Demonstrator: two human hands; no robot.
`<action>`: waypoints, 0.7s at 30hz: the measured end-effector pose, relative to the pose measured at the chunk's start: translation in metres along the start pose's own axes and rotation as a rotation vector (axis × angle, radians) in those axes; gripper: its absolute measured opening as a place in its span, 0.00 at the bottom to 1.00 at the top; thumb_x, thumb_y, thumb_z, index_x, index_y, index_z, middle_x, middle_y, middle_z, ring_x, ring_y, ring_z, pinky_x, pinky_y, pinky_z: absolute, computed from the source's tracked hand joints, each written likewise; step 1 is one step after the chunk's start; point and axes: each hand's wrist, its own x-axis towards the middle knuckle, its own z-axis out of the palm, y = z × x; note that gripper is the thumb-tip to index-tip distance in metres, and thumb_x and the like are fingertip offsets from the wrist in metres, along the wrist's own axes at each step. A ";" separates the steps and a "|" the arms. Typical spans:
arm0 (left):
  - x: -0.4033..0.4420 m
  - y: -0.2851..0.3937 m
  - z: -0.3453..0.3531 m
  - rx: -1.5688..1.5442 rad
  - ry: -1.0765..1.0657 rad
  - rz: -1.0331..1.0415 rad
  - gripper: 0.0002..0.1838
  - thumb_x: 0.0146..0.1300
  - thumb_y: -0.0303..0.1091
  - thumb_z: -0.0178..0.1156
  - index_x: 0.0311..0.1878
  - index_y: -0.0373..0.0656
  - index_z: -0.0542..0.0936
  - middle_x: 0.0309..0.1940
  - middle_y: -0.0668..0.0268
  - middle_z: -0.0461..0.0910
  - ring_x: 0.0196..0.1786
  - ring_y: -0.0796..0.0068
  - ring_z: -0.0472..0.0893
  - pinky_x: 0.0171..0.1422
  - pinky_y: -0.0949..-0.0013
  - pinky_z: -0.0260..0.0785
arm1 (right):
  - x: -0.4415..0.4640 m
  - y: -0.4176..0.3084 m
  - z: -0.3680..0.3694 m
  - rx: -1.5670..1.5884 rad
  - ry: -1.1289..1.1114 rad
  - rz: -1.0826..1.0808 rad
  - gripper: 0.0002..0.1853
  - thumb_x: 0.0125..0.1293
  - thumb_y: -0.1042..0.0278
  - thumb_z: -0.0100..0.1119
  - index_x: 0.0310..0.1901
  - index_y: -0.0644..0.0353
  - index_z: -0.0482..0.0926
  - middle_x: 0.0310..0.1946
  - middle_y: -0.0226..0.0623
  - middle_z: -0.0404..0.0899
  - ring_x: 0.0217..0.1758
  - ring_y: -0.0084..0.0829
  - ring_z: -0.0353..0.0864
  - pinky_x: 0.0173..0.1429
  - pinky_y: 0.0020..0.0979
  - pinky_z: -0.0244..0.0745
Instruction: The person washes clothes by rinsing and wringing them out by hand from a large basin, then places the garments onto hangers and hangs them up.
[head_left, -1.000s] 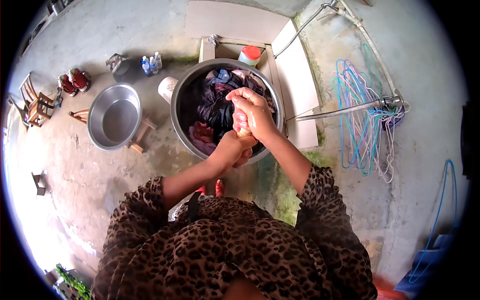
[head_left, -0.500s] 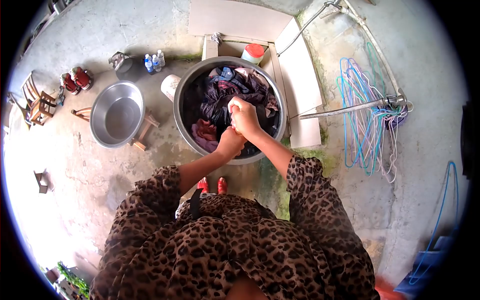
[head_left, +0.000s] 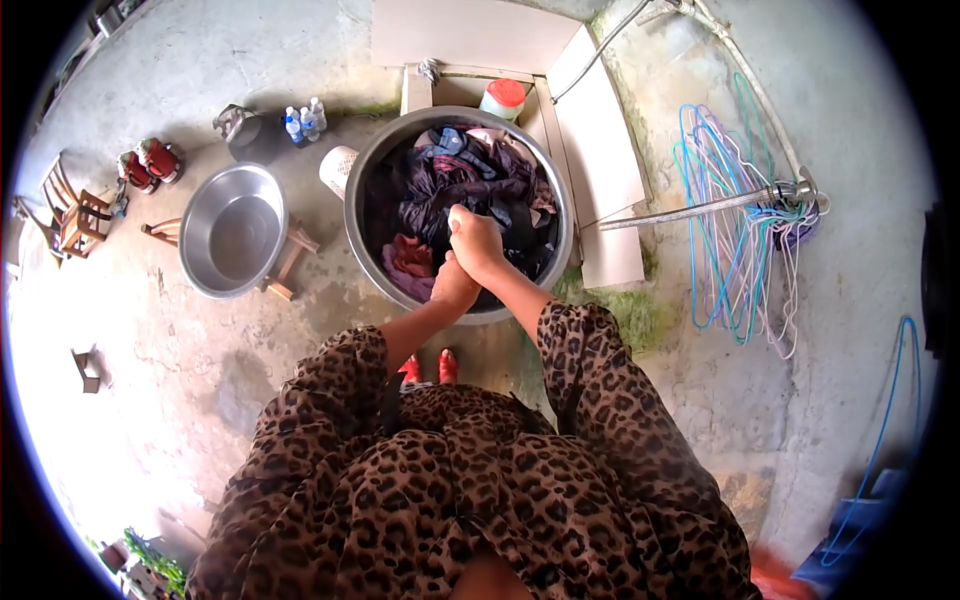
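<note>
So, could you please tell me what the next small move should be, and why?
I would probably ease the left grip and right grip apart slightly over the large basin. They are closed against each other, hiding whatever they may hold, and clothes lie in the basin below, so anything released should land among them.

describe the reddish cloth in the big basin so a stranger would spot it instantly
Find the large round metal basin filled with clothes. Look inside its lower-left part, up and left of the person's left hand. The reddish cloth is the crumpled piece there, its warm colour standing out against the dark garments beside it.
</note>
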 end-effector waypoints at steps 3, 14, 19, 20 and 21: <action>-0.006 0.020 -0.020 -0.048 -0.094 -0.212 0.28 0.67 0.49 0.52 0.53 0.29 0.67 0.48 0.41 0.79 0.54 0.44 0.80 0.54 0.51 0.74 | -0.002 0.005 0.010 -0.057 -0.012 0.041 0.04 0.62 0.72 0.51 0.31 0.58 0.75 0.24 0.50 0.78 0.32 0.54 0.80 0.34 0.49 0.72; -0.017 0.034 -0.035 -0.011 -0.110 -0.410 0.29 0.66 0.53 0.51 0.51 0.32 0.65 0.46 0.45 0.81 0.52 0.47 0.81 0.54 0.50 0.74 | -0.006 0.014 0.029 -0.177 -0.041 0.137 0.06 0.61 0.72 0.50 0.37 0.62 0.74 0.28 0.51 0.82 0.37 0.52 0.83 0.40 0.49 0.76; -0.009 0.032 -0.035 -0.005 0.089 -0.478 0.34 0.59 0.59 0.59 0.48 0.33 0.66 0.41 0.45 0.82 0.45 0.44 0.83 0.49 0.49 0.74 | 0.010 0.038 0.045 0.065 0.065 0.437 0.13 0.69 0.62 0.46 0.44 0.64 0.73 0.37 0.57 0.82 0.42 0.58 0.81 0.43 0.49 0.75; -0.010 0.032 -0.044 -0.031 0.101 -0.391 0.36 0.55 0.60 0.63 0.47 0.33 0.67 0.40 0.45 0.82 0.44 0.44 0.83 0.48 0.49 0.74 | 0.018 0.065 0.056 0.296 0.009 0.510 0.16 0.71 0.52 0.51 0.43 0.59 0.75 0.35 0.44 0.81 0.32 0.39 0.82 0.36 0.42 0.77; -0.013 0.028 -0.052 -0.059 0.113 -0.308 0.37 0.52 0.60 0.66 0.46 0.33 0.67 0.39 0.44 0.82 0.44 0.44 0.82 0.47 0.49 0.74 | 0.030 0.118 0.086 0.511 -0.124 0.439 0.20 0.68 0.44 0.54 0.44 0.54 0.76 0.34 0.33 0.79 0.28 0.30 0.79 0.30 0.32 0.75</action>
